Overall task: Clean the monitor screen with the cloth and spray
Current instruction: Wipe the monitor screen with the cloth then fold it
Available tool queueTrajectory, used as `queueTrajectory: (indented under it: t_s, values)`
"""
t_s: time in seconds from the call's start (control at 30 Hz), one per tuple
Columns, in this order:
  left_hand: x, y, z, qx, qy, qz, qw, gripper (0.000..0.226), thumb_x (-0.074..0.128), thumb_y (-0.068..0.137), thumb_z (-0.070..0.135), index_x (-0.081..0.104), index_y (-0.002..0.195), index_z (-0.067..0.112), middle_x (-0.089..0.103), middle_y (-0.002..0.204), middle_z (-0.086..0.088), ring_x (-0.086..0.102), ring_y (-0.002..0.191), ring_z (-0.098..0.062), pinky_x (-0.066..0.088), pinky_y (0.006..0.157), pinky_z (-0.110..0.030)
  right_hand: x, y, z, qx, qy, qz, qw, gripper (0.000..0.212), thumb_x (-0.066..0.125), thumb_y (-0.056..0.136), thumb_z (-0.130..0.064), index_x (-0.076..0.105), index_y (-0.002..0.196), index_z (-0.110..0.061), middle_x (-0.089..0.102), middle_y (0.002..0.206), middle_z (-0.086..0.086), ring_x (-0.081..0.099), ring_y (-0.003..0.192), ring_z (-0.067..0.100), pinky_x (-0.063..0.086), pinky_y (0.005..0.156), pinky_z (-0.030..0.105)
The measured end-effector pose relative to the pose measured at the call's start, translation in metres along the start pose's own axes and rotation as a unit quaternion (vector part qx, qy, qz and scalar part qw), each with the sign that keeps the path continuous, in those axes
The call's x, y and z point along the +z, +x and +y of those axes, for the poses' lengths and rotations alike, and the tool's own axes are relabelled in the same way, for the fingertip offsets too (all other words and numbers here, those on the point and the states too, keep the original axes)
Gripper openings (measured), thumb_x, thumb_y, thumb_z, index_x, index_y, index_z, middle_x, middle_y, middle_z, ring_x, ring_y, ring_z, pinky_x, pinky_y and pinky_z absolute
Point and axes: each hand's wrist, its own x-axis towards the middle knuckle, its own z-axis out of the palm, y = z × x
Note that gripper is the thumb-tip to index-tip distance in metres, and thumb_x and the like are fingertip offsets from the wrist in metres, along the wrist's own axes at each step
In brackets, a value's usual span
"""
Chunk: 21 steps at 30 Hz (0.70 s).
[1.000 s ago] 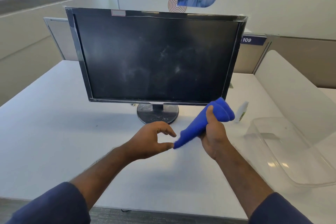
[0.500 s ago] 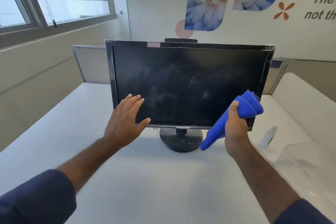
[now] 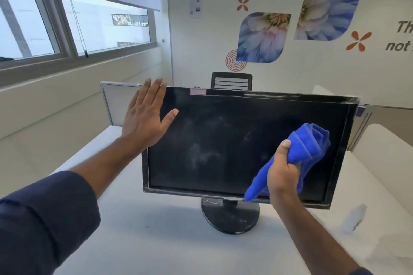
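Up close, the right hand [image 3: 282,174] grips a bunched blue cloth [image 3: 300,154] before the smudged monitor [image 3: 214,145] on the white tabletop [image 3: 156,241]; the left hand [image 3: 145,118] reaches flat-fingered at its top corner, spray bottle [image 3: 355,219] standing right.

Left hand [image 3: 145,118] flat, perhaps touching monitor [image 3: 223,152] corner; right hand [image 3: 282,174] around blue cloth [image 3: 306,149].

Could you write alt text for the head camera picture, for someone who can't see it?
A person's right hand grips a bunched blue cloth before a smudged black monitor on a white desk; the open left hand reaches toward its upper left corner.
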Motion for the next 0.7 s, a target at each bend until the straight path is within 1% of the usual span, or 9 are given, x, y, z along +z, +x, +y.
queueTrajectory:
  t_s: [0.1, 0.2, 0.23, 0.3, 0.37, 0.43, 0.57, 0.63, 0.7]
  values:
    - [0.008, 0.016, -0.001, 0.013, 0.019, -0.016, 1.0, 0.078, 0.023, 0.099, 0.065, 0.007, 0.161, 0.021, 0.005, 0.17, 0.002, -0.005, 0.156, -0.016, 0.0, 0.127, -0.038, 0.017, 0.012, 0.0, -0.089, -0.004, 0.002, 0.996, 0.015, 0.042, 0.098, -0.055, 0.05, 0.104, -0.044, 0.057, 0.093, -0.014, 0.059, 0.084, -0.009, 0.044, 0.077, 0.01]
    - [0.017, 0.021, -0.003, 0.003, 0.008, -0.024, 1.0, 0.075, 0.025, 0.1, 0.062, 0.008, 0.161, 0.022, 0.008, 0.17, 0.002, -0.003, 0.156, -0.015, -0.003, 0.126, -0.035, 0.029, 0.022, 0.001, -0.18, -0.03, -0.036, 0.983, 0.041, 0.043, 0.097, -0.053, 0.052, 0.085, -0.014, 0.05, 0.072, 0.006, 0.056, 0.069, 0.023, 0.051, 0.071, 0.048]
    - [0.018, 0.021, -0.005, 0.001, 0.002, -0.021, 1.0, 0.073, 0.025, 0.1, 0.059, 0.009, 0.161, 0.022, 0.01, 0.169, 0.002, -0.001, 0.156, -0.015, -0.003, 0.126, -0.034, 0.033, 0.025, 0.003, -0.198, -0.054, -0.057, 0.977, 0.054, 0.042, 0.095, -0.057, 0.054, 0.093, -0.004, 0.055, 0.081, 0.009, 0.057, 0.079, 0.028, 0.05, 0.079, 0.054]
    - [0.018, 0.023, -0.011, 0.014, -0.002, -0.016, 1.0, 0.067, 0.024, 0.102, 0.053, 0.014, 0.16, 0.022, 0.015, 0.169, 0.001, 0.003, 0.156, -0.016, -0.003, 0.126, -0.033, 0.039, 0.029, 0.011, -0.217, -0.155, -0.09, 0.96, 0.075, 0.039, 0.091, -0.064, 0.047, 0.133, -0.002, 0.054, 0.132, 0.011, 0.047, 0.127, 0.031, 0.035, 0.11, 0.055]
    - [0.017, 0.026, -0.021, 0.044, 0.009, -0.009, 0.999, 0.064, 0.023, 0.103, 0.049, 0.017, 0.16, 0.021, 0.018, 0.168, 0.0, 0.007, 0.156, -0.017, -0.001, 0.127, -0.035, 0.036, 0.03, 0.021, -0.268, -0.313, -0.115, 0.904, 0.085, 0.032, 0.089, -0.07, 0.019, 0.156, -0.02, 0.013, 0.165, 0.0, 0.004, 0.153, 0.021, 0.014, 0.116, 0.047]
    - [0.015, 0.029, -0.033, 0.053, 0.011, -0.003, 0.999, 0.064, 0.024, 0.103, 0.05, 0.018, 0.16, 0.02, 0.019, 0.168, -0.001, 0.008, 0.156, -0.017, 0.001, 0.127, -0.036, 0.029, 0.033, 0.029, -0.319, -0.425, -0.139, 0.836, 0.093, 0.022, 0.084, -0.08, 0.006, 0.158, -0.027, -0.009, 0.166, -0.008, -0.015, 0.152, 0.016, 0.012, 0.115, 0.049]
    - [0.02, 0.029, -0.041, 0.065, 0.004, -0.003, 0.998, 0.068, 0.029, 0.103, 0.051, 0.018, 0.16, 0.016, 0.022, 0.167, -0.005, 0.007, 0.156, -0.02, -0.002, 0.127, -0.036, 0.012, 0.053, 0.04, -0.36, -0.558, -0.135, 0.736, 0.091, 0.012, 0.085, -0.081, 0.013, 0.158, -0.027, 0.002, 0.167, -0.005, 0.003, 0.153, 0.023, 0.013, 0.11, 0.051]
    - [0.025, 0.027, -0.04, 0.068, -0.003, 0.009, 0.998, 0.067, 0.032, 0.102, 0.049, 0.02, 0.158, 0.014, 0.027, 0.164, -0.008, 0.011, 0.156, -0.024, -0.003, 0.127, -0.036, 0.011, 0.064, 0.041, -0.381, -0.584, -0.113, 0.708, 0.087, 0.011, 0.089, -0.077, 0.021, 0.157, -0.024, 0.01, 0.166, -0.002, 0.009, 0.152, 0.026, 0.012, 0.114, 0.057]
    - [0.027, 0.028, -0.039, 0.066, -0.01, 0.022, 0.998, 0.064, 0.033, 0.102, 0.047, 0.025, 0.156, 0.014, 0.034, 0.16, -0.009, 0.018, 0.154, -0.026, -0.001, 0.127, -0.037, 0.023, 0.069, 0.04, -0.384, -0.576, -0.089, 0.716, 0.083, 0.014, 0.091, -0.072, 0.017, 0.158, -0.023, 0.007, 0.167, 0.001, 0.004, 0.153, 0.029, 0.007, 0.117, 0.06]
